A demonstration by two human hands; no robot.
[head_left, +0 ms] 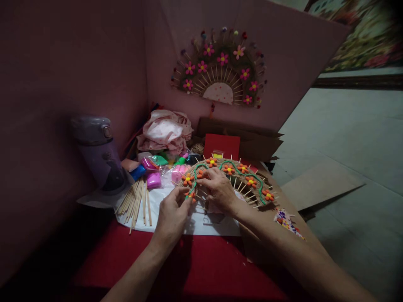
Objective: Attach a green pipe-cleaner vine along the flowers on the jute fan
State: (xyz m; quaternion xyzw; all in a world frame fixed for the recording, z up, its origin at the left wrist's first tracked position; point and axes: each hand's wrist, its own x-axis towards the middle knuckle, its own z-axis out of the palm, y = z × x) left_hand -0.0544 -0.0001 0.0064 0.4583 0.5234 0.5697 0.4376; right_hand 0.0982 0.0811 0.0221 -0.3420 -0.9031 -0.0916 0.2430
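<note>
A half-round fan [233,170] of twine and thin sticks lies before me, dressed with orange clay flowers with yellow middles and a wavy green clay strand [260,184]. My left hand [173,212] is closed at the fan's left end, thumb and forefinger beside a partly covered orange flower [191,196]. Over the left part of the fan, my right hand [218,189] pinches at an orange flower [200,174], mostly covered by the fingers. Another orange flower [188,179] sits between the two hands.
Thin wooden sticks [135,203] lie on white paper [204,226], left of the fan. Behind are clay packets [153,179], a purple bottle [99,155], crumpled pink cloth [165,132] and a red card [221,146]. A finished-looking fan [220,69] hangs on the pink panel.
</note>
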